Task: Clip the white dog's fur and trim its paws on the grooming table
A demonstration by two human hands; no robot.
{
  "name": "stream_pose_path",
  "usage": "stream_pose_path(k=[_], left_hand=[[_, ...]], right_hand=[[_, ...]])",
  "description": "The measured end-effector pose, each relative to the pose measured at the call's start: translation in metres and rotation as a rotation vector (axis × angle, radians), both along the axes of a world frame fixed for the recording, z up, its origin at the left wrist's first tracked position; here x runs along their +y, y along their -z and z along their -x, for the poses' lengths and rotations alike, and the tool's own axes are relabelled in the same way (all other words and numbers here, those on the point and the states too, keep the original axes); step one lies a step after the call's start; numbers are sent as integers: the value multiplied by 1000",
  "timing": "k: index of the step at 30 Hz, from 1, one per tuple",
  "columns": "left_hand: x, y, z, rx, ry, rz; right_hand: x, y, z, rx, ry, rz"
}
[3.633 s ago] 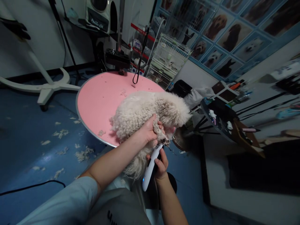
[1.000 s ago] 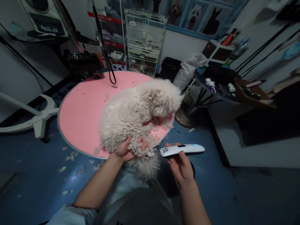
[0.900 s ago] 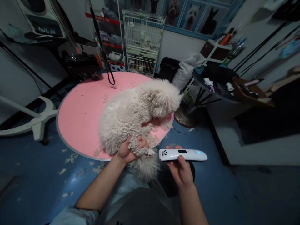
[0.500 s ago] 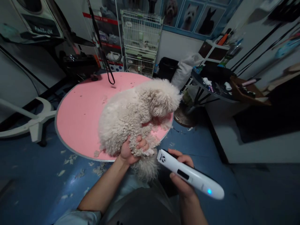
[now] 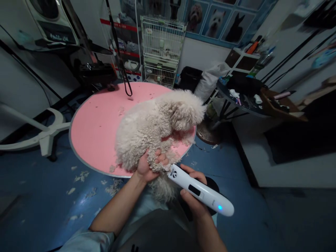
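A curly, off-white dog lies on a round pink grooming table, its head turned toward the right edge. My left hand is closed around one of its legs near the table's front edge, the paw end poking out past my fingers. In my right hand is a white hair clipper with a glowing blue light. The clipper's blade end is at the paw, beside my left fingers; whether it touches the fur I cannot tell.
A black grooming loop hangs over the table's far side. Wire cages stand behind. To the right is a small dark table with tools and a brown box. Cut fur litters the blue floor; a white stand leg stands left.
My right hand has brought the clipper left, so its blade end is now at the paw. My left hand keeps its hold on the leg. The whole view has shifted slightly.
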State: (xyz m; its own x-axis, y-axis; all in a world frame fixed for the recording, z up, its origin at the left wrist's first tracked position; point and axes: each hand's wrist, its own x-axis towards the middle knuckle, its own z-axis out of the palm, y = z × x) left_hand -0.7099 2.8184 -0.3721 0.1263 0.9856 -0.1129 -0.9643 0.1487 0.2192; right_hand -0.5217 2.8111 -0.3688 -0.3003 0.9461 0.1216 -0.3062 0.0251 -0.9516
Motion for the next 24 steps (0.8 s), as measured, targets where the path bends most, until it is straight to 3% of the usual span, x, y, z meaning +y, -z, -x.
stream_pose_path(k=[7,12,17,24], left_hand=[[3,-2,-2,-4,-32,20],[1,4,0,109,-40,-34],[0,10,-1,163,-34,-31],[2,13,-2,184,-7,-25]], right_hand=[[-8,17,17,183,110,188],[0,15,4,278,116,372],[29,3,-13,143,148,403],[76,-9,2,-142,-28,440]])
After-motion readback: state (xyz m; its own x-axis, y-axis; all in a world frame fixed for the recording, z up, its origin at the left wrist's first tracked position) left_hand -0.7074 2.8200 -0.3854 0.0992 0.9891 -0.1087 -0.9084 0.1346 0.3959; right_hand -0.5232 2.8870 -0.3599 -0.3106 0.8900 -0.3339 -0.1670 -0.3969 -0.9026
